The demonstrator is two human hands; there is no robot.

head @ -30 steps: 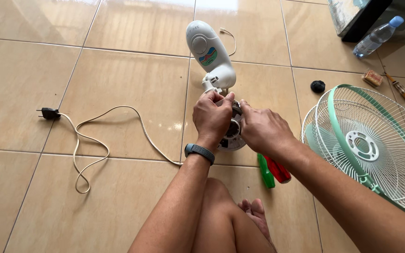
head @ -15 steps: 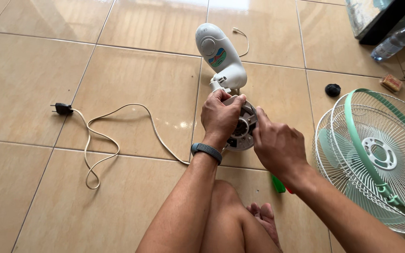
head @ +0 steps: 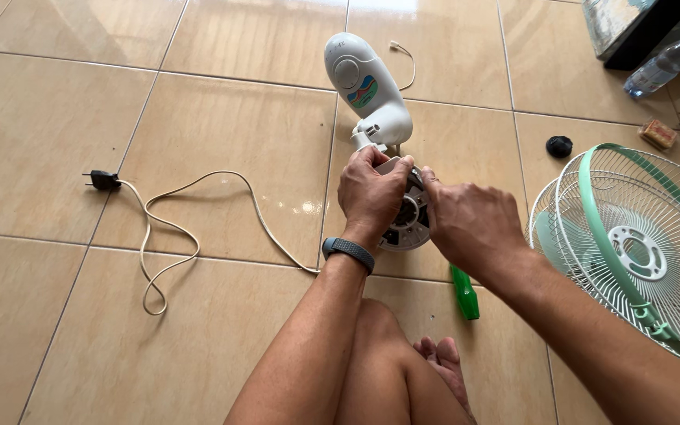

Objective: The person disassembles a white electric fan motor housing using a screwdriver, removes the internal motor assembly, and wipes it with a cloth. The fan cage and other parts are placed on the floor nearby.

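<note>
Your left hand (head: 371,193) and right hand (head: 470,224) both clasp the fan motor (head: 409,220); bare floor (head: 57,142) lies left, the fan guard (head: 639,252) crowds right.

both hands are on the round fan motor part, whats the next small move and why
Probably keep the left hand clamped on the motor housing while the right hand works at its rim. Both hands grip it just above the tiled floor, the white fan body lies attached behind it, and the green-handled screwdriver lies unused.

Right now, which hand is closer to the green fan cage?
Right. The right hand is on the motor, just beside the green fan cage; the left hand grips the motor's far side.
</note>
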